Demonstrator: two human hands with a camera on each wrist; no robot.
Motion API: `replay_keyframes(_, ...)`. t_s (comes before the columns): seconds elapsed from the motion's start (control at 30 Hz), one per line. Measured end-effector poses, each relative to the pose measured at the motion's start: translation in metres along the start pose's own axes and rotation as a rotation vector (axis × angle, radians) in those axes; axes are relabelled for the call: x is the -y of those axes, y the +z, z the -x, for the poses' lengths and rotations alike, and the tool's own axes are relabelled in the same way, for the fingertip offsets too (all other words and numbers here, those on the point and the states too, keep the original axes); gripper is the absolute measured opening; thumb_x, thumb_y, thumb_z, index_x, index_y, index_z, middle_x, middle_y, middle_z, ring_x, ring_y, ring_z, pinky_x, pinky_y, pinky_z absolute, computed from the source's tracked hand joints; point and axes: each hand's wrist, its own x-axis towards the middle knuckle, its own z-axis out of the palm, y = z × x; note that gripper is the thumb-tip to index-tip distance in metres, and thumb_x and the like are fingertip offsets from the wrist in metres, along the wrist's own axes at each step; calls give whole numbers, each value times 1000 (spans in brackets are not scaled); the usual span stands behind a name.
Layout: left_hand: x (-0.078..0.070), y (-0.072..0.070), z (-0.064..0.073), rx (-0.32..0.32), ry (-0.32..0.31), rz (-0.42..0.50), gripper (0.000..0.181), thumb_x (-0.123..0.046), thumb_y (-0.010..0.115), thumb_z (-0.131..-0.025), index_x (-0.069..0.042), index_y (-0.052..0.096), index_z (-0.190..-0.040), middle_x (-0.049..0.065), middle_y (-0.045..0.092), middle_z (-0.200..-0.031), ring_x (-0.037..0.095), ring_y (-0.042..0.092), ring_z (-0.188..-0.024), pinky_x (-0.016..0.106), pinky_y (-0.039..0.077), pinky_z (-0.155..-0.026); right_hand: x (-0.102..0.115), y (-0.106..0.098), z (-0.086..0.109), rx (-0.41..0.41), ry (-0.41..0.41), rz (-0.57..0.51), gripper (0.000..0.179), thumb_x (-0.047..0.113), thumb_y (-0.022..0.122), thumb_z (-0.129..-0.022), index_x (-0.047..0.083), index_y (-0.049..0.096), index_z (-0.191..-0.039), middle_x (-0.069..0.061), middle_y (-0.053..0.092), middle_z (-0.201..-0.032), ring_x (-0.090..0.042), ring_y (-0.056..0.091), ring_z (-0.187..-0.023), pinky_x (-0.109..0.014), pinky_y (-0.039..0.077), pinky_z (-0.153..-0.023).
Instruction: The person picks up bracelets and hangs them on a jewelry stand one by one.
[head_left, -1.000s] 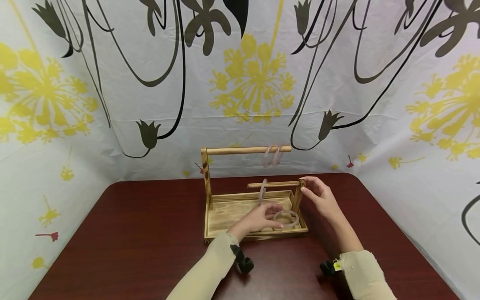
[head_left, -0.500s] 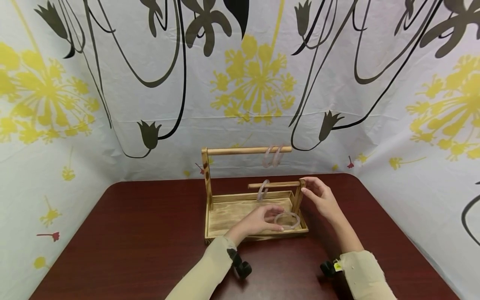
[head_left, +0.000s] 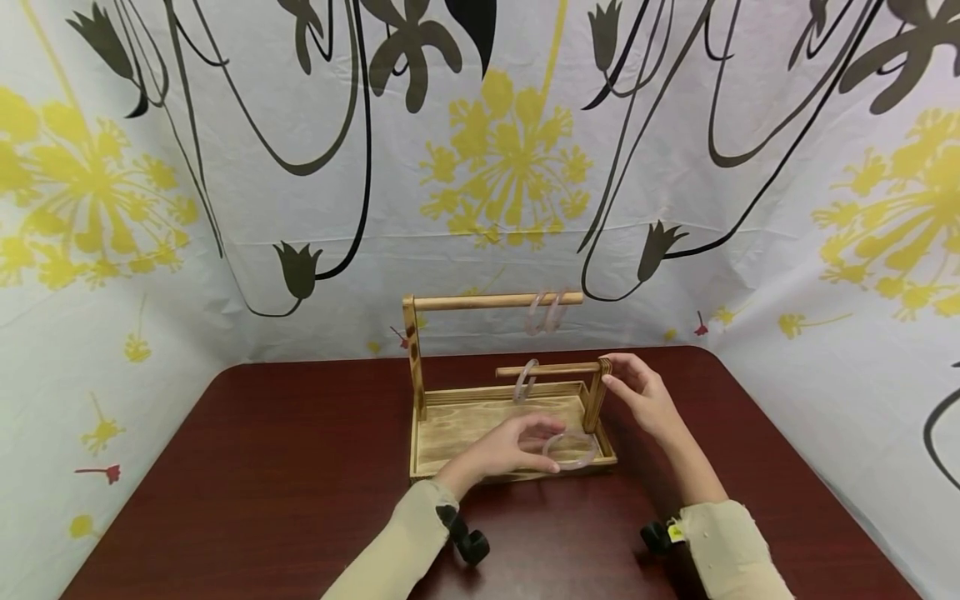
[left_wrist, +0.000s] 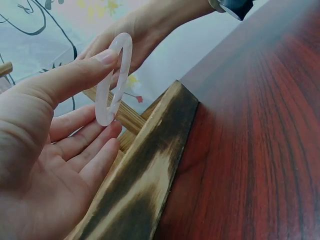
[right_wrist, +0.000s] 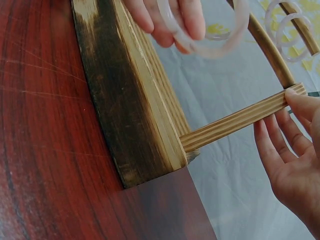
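Note:
My left hand (head_left: 504, 446) pinches a pale translucent bangle (left_wrist: 102, 103) between thumb and fingers, over the front right part of the wooden stand's tray (head_left: 446, 429). The left wrist view shows the thumb on the bangle's near side and fingertips at its lower edge. My right hand (head_left: 641, 396) holds the top of the stand's short post (right_wrist: 235, 120), thumb on one side and fingers on the other. From this post a lower rod (head_left: 562, 368) runs left, carrying one bangle (head_left: 519, 390). Two pinkish bangles (head_left: 552, 318) hang near the right end of the upper rod (head_left: 480, 301).
The stand's tall post (head_left: 413, 358) rises at the tray's left end. Under everything lies a dark red wood table (head_left: 300, 467). A white patterned cloth (head_left: 465, 192) hangs behind and at both sides. Each wrist wears a black camera (head_left: 472, 546).
My left hand has drawn slightly toward me and down with the bangle. The bangle on the lower rod swung a little, then hangs nearly as before. My right hand stays on the post.

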Motion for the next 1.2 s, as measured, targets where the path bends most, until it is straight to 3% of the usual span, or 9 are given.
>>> replay_keyframes(0.33, -7, -14, 17, 61, 70, 61, 59, -4, 72, -90, -3, 49, -145, 18, 48, -151, 23, 51, -137, 28, 42, -113, 0, 0, 0, -5, 1, -3, 30, 0, 60, -97, -10, 56, -125, 19, 62, -105, 5, 57, -98, -8, 48, -83)
replay_keyframes(0.53, -15, -28, 27, 29, 128, 76, 59, -4, 72, -90, -1, 49, -144, 18, 49, -150, 28, 48, -139, 31, 42, -114, -3, -1, -1, 0, -1, -8, 30, 2, 60, -98, -10, 55, -124, 21, 62, -104, 5, 57, -98, -8, 48, -83)
replay_keyframes(0.87, -20, -48, 39, 13, 171, 190, 62, -10, 74, -90, 2, 46, -144, 21, 45, -152, 32, 41, -145, 37, 39, -117, -5, -1, -1, -3, -18, -10, 29, 0, 59, -97, -11, 55, -123, 21, 62, -104, 7, 58, -99, -7, 47, -84)
replay_keyframes(1.07, -22, -57, 42, -29, 279, 204, 62, -7, 74, -89, 11, 45, -141, 32, 43, -148, 18, 49, -138, 25, 43, -112, -6, -1, 0, 1, -10, 5, 29, 2, 59, -98, -10, 55, -124, 22, 62, -105, 8, 57, -100, -7, 47, -85)
replay_keyframes(1.2, -24, -64, 45, -70, 312, 214, 67, -16, 75, -90, 13, 43, -141, 35, 40, -148, 5, 53, -130, 20, 46, -105, -6, -1, 0, -2, -4, 13, 29, 3, 59, -98, -9, 55, -124, 22, 62, -105, 9, 57, -100, -7, 47, -85)
